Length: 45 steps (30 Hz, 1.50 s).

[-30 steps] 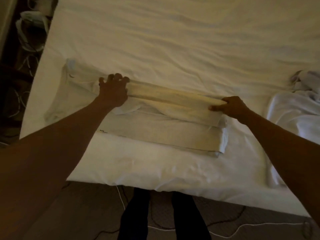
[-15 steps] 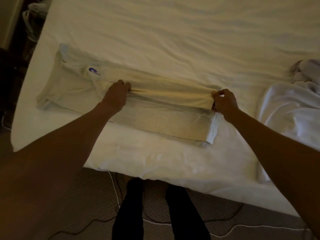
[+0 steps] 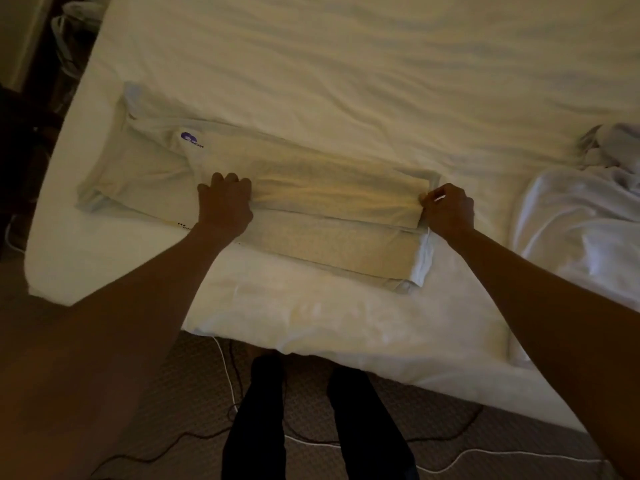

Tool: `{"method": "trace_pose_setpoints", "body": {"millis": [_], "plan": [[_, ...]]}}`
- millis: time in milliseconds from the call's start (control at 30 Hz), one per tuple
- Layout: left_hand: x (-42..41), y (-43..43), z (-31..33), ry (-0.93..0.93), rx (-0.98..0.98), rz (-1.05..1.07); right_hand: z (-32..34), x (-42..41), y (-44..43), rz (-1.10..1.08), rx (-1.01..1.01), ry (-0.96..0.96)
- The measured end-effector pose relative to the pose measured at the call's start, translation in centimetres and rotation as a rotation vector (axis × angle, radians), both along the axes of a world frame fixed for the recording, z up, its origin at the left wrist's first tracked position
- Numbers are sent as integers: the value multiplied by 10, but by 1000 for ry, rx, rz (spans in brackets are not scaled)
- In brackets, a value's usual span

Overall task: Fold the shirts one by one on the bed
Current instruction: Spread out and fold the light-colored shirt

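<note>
- My left hand (image 3: 224, 202) is clamped on the pale T-shirt (image 3: 332, 188), fingers curled into a bunch of cloth about halfway along its length
- My right hand (image 3: 448, 211) pinches the hem-end corner of the upper folded panel between thumb and fingertips
- The T-shirt lies lengthwise along the near edge of the bed (image 3: 311, 81), toward its near-left corner, collar end to my left, with a purple logo (image 3: 188, 137) showing near the collar
- The far panel lies over the near one, stretched taut between my two hands, with faint pull lines running along it
- I judge this to be the lengthwise fold of the current shirt, with the cross fold not yet made
- Next I would lay the panel flat so that its edges line up, loosen both grips, smooth out the pull lines, then carry the hem end over toward the collar
- The bunch under my left hand needs releasing gently, or the fold may drag askew
- A heap of white garments (image 3: 571, 220) waits toward the right edge of the bed, well apart from this shirt, so I take it more folding remains
</note>
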State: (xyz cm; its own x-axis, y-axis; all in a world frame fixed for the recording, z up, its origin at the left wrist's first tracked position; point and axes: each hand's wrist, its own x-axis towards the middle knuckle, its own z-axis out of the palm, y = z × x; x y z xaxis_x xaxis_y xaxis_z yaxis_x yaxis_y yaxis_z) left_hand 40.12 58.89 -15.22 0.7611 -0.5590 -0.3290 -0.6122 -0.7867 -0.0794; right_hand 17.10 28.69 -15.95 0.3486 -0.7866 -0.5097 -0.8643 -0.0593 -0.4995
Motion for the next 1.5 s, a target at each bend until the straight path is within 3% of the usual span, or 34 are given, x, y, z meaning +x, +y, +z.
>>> {"method": "trace_pose_setpoints", "body": {"millis": [67, 133, 267, 367, 500, 700, 1033, 1133, 1500], "plan": [[-8, -6, -2, -11, -15, 18, -1, -4, 0, -14, -21, 24], [-16, -13, -4, 27, -161, -13, -1, -6, 1, -24, -34, 32], [-50, -42, -6, 231, -450, -167, -4, -8, 1, 31, -116, 26], [-96, -64, -8, 396, -556, -317, -6, -6, -3, -24, -53, 42], [-158, -99, -8, 546, -444, -496, -8, -4, -17, -79, 26, 36], [-212, -122, -27, 445, -302, -629, -15, -3, -29, -132, 192, -94], [-212, -116, -38, 445, -585, -663, -20, -1, -25, -141, 385, -256], [-199, -116, -27, 564, -631, -531, -15, 3, -22, -175, 418, -270], [-100, -68, 96, 869, -978, 379, 72, 97, 4, -379, 709, -514]]}}
